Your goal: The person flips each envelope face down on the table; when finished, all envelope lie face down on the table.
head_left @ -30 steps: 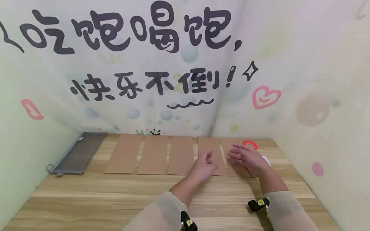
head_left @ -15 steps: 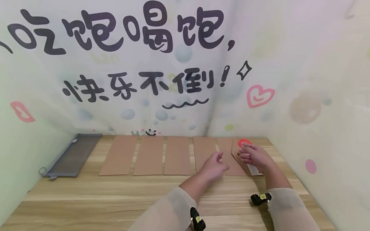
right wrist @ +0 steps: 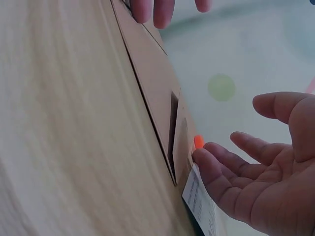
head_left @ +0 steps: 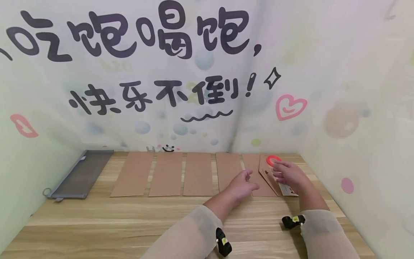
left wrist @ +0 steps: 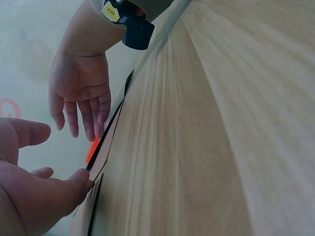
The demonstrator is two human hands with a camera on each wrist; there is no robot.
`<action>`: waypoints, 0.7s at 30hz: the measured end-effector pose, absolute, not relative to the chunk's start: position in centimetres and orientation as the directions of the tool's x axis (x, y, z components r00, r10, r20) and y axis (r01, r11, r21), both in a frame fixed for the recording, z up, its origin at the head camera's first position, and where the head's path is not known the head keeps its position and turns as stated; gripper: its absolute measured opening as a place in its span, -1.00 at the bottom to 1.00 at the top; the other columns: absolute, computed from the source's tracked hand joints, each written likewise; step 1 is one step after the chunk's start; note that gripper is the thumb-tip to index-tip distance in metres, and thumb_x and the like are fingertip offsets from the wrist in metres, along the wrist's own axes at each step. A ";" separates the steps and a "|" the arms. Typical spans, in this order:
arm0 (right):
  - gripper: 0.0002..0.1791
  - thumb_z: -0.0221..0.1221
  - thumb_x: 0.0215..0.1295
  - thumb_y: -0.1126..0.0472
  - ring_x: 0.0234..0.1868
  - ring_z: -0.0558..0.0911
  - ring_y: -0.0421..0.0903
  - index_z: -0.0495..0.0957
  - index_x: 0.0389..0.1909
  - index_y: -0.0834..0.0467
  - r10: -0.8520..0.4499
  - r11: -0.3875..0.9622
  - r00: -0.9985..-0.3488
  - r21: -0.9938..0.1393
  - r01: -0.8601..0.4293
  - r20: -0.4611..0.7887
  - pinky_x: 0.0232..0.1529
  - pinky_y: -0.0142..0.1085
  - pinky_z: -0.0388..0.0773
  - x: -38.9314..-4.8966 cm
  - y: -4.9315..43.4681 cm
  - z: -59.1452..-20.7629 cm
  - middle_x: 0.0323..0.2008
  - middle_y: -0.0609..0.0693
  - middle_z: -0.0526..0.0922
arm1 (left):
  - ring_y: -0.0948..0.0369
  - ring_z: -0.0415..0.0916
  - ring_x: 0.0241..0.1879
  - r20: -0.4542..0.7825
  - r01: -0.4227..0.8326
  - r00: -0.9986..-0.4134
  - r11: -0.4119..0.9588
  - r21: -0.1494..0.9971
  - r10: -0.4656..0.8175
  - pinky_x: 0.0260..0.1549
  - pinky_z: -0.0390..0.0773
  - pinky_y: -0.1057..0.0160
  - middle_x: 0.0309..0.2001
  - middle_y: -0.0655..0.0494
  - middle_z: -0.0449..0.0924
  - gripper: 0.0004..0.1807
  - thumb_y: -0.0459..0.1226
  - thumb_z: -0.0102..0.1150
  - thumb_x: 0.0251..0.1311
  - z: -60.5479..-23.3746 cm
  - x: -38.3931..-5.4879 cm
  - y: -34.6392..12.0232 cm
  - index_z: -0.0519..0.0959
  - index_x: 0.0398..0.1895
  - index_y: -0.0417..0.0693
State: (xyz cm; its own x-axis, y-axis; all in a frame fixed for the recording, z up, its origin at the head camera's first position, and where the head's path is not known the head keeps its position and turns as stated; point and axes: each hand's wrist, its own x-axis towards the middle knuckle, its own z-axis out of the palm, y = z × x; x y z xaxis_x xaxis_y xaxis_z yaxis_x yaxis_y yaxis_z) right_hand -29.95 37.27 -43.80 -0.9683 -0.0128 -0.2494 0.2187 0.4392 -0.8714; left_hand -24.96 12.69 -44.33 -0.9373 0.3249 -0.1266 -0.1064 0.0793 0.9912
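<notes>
Several flat brown cardboard rectangles lie in a row along the back of the table. In the head view my left hand (head_left: 240, 185) overlaps the near ends of the fourth (head_left: 230, 169) and fifth (head_left: 255, 180) rectangles, its fingers loosely bent around nothing. My right hand (head_left: 291, 175) is palm inward at the row's right end, fingers relaxed, beside a brown piece with slanted edges (head_left: 265, 169). A white printed piece (right wrist: 199, 199) sits under the right fingers in the right wrist view. A red ring (head_left: 271, 159) lies just beyond the right fingertips.
A grey mesh zip pouch (head_left: 82, 176) lies at the table's back left. The wooden table (head_left: 129, 223) runs up to a printed back curtain (head_left: 145, 72), with pale walls on both sides.
Both hands have moved to the right, the left toward the fifth rectangle and the right away from it. The slanted brown piece and printed piece show more now. The head view has shifted slightly.
</notes>
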 end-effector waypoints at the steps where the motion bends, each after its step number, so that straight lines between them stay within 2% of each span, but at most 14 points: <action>1: -0.16 0.00 0.68 -0.19 0.43 0.55 0.20 0.11 0.67 0.31 -0.019 0.444 -0.968 -0.870 0.214 -0.248 0.17 -0.28 0.73 -30.0 37.3 -43.8 0.52 0.42 0.39 | -0.16 0.25 0.62 -0.127 -0.107 -0.938 0.079 0.991 0.324 0.62 0.26 -0.16 0.59 -0.25 0.33 -0.26 -0.33 0.34 0.31 -44.4 -25.0 12.7 0.37 0.57 -0.13; 7: -0.22 -0.02 0.71 -0.09 0.28 0.65 0.00 0.11 0.65 0.36 -0.038 0.426 -0.970 -0.882 0.201 -0.240 0.15 -0.35 0.72 -30.3 37.1 -44.1 0.48 0.45 0.41 | -0.15 0.26 0.62 -0.134 -0.117 -0.935 0.071 0.991 0.327 0.62 0.26 -0.16 0.59 -0.23 0.35 -0.27 -0.33 0.34 0.31 -44.4 -25.0 12.7 0.39 0.56 -0.12; 12: -0.23 0.02 0.70 -0.06 0.22 0.66 -0.13 0.12 0.65 0.35 -0.022 0.366 -0.971 -0.906 0.213 -0.238 0.16 -0.38 0.71 -30.2 37.1 -43.8 0.48 0.37 0.42 | -0.14 0.25 0.63 -0.135 -0.124 -0.935 0.056 0.991 0.328 0.62 0.27 -0.15 0.59 -0.20 0.36 -0.29 -0.34 0.35 0.29 -44.3 -25.0 12.6 0.42 0.54 -0.10; 17: -0.24 0.06 0.69 -0.02 0.14 0.68 -0.30 0.12 0.66 0.33 -0.028 0.298 -0.972 -0.930 0.214 -0.232 0.13 -0.45 0.70 -30.1 37.4 -43.2 0.28 0.01 0.63 | -0.14 0.24 0.63 -0.143 -0.129 -0.933 0.063 0.990 0.330 0.62 0.27 -0.15 0.58 -0.19 0.37 -0.29 -0.34 0.35 0.30 -44.2 -25.0 12.6 0.42 0.53 -0.12; 19: -0.25 0.08 0.69 0.01 0.09 0.67 -0.34 0.12 0.66 0.33 -0.039 0.275 -0.972 -0.938 0.212 -0.232 0.09 -0.46 0.68 -30.1 37.6 -43.1 0.17 -0.15 0.65 | -0.14 0.25 0.62 -0.138 -0.122 -0.931 0.070 0.990 0.338 0.61 0.28 -0.15 0.57 -0.19 0.38 -0.30 -0.34 0.35 0.31 -44.2 -25.0 12.6 0.42 0.53 -0.14; 21: -0.26 0.08 0.68 0.03 0.06 0.64 -0.37 0.13 0.66 0.33 -0.050 0.275 -0.972 -0.939 0.205 -0.227 0.05 -0.48 0.66 -30.1 37.5 -42.9 0.11 -0.24 0.64 | -0.14 0.25 0.62 -0.136 -0.119 -0.928 0.072 0.990 0.348 0.60 0.31 -0.15 0.57 -0.19 0.38 -0.30 -0.34 0.35 0.32 -44.1 -24.9 12.7 0.42 0.53 -0.16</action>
